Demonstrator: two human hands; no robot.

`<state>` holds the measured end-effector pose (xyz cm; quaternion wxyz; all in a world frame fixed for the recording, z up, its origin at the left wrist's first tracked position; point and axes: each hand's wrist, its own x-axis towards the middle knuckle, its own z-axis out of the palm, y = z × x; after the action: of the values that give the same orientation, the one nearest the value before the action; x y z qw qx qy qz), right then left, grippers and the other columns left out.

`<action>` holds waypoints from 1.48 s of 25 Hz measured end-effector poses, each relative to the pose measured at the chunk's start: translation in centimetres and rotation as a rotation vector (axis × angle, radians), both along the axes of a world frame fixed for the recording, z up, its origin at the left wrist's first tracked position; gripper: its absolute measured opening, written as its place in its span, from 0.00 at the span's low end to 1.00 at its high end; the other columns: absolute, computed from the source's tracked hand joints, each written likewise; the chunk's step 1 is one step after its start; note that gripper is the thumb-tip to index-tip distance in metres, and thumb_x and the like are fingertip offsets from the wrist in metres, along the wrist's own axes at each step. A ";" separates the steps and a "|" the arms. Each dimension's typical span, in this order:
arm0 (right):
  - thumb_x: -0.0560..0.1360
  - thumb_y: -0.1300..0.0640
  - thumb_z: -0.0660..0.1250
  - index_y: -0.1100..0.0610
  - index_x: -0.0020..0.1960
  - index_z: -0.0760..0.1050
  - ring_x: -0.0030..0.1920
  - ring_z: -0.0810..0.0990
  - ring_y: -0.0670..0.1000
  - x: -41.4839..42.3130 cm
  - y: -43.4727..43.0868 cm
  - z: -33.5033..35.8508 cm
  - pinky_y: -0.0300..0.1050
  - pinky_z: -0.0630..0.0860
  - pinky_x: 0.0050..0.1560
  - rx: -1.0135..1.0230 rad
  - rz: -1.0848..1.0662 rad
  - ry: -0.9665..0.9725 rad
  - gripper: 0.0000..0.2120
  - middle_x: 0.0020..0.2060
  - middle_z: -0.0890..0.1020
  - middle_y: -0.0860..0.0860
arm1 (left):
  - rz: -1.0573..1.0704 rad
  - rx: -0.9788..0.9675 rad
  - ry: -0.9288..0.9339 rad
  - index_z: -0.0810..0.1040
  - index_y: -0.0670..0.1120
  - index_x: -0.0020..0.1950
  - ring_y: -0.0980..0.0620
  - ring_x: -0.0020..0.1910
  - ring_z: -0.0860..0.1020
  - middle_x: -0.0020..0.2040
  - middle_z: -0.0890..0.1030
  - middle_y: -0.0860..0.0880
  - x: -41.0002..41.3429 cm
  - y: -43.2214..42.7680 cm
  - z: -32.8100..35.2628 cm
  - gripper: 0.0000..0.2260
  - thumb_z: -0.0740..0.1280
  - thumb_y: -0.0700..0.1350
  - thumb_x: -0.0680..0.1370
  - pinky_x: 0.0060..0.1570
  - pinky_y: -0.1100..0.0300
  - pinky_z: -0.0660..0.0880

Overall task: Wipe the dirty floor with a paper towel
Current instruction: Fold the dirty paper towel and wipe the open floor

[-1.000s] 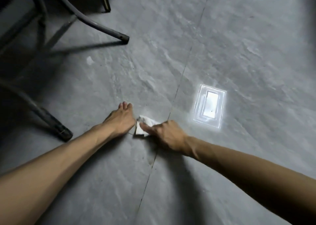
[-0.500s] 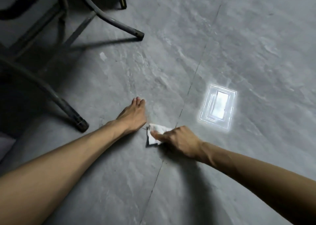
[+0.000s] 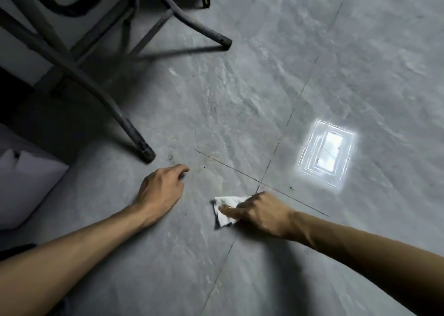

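Paper towel (image 3: 224, 211) pulled back off tile joint (image 3: 230, 168) — right hand (image 3: 259, 214) grip clenched on it, seemingly thumb-down; left hand (image 3: 161, 190) now apart, relaxed on floor (image 3: 240, 99) — wiping ongoing.

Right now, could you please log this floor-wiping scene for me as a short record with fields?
surface: grey tiled floor, grout lines crossing beside the towel
tool: paper towel, crumpled, white with dark soiling
right hand: grips the paper towel against the floor
left hand: rests on the floor, holds nothing, apart from the towel
dirt: dark specks just beyond the left hand
nearby: chair leg; bright light reflection
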<state>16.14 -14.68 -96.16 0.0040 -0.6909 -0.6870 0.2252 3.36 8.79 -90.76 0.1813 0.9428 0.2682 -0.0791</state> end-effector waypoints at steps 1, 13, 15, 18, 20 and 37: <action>0.77 0.59 0.57 0.42 0.75 0.59 0.38 0.79 0.59 0.8 -0.1 0.1 0.49 0.64 0.32 0.028 0.054 -0.005 0.29 0.43 0.82 0.53 | 0.078 0.004 0.001 0.77 0.52 0.62 0.46 0.54 0.80 0.57 0.83 0.50 -0.6 0.4 0.2 0.16 0.61 0.41 0.76 0.53 0.54 0.77; 0.79 0.57 0.53 0.49 0.75 0.59 0.43 0.80 0.62 -5.3 17.2 0.6 0.49 0.63 0.36 0.045 0.112 -0.145 0.24 0.49 0.82 0.58 | 0.482 -0.131 0.195 0.64 0.46 0.71 0.38 0.63 0.73 0.66 0.74 0.39 -4.8 3.3 -0.3 0.23 0.60 0.40 0.76 0.59 0.52 0.71; 0.81 0.54 0.53 0.45 0.75 0.60 0.47 0.81 0.61 -2.5 15.7 0.7 0.48 0.67 0.39 0.056 0.229 -0.171 0.23 0.52 0.82 0.56 | 0.468 -0.132 0.207 0.63 0.46 0.72 0.39 0.65 0.73 0.68 0.73 0.41 -4.8 3.3 -0.3 0.23 0.60 0.39 0.76 0.61 0.52 0.70; 0.81 0.55 0.53 0.46 0.74 0.61 0.50 0.80 0.61 3.3 17.6 1.7 0.49 0.71 0.43 0.032 -0.299 -0.257 0.22 0.56 0.81 0.57 | 0.452 -0.151 0.210 0.62 0.47 0.72 0.39 0.65 0.73 0.69 0.72 0.42 -4.9 3.2 -0.4 0.23 0.61 0.41 0.77 0.61 0.52 0.71; 0.78 0.60 0.53 0.51 0.76 0.56 0.48 0.81 0.61 2.2 18.5 1.9 0.49 0.67 0.38 0.045 -0.475 -0.199 0.26 0.52 0.82 0.58 | 0.473 -0.126 0.168 0.64 0.47 0.71 0.40 0.64 0.74 0.68 0.73 0.42 -4.7 3.3 -0.4 0.22 0.60 0.39 0.77 0.61 0.53 0.71; 0.78 0.58 0.57 0.39 0.74 0.59 0.46 0.80 0.57 1.9 1.3 0.8 0.50 0.73 0.39 0.001 0.092 -0.090 0.28 0.51 0.81 0.51 | 0.140 -0.193 0.123 0.67 0.49 0.71 0.44 0.64 0.75 0.65 0.77 0.42 1.4 -0.2 0.9 0.24 0.59 0.37 0.75 0.61 0.55 0.72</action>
<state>18.00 -13.33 -95.34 -0.0371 -0.6680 -0.7176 0.1934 4.80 8.54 -89.88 0.2596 0.8934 0.3349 -0.1493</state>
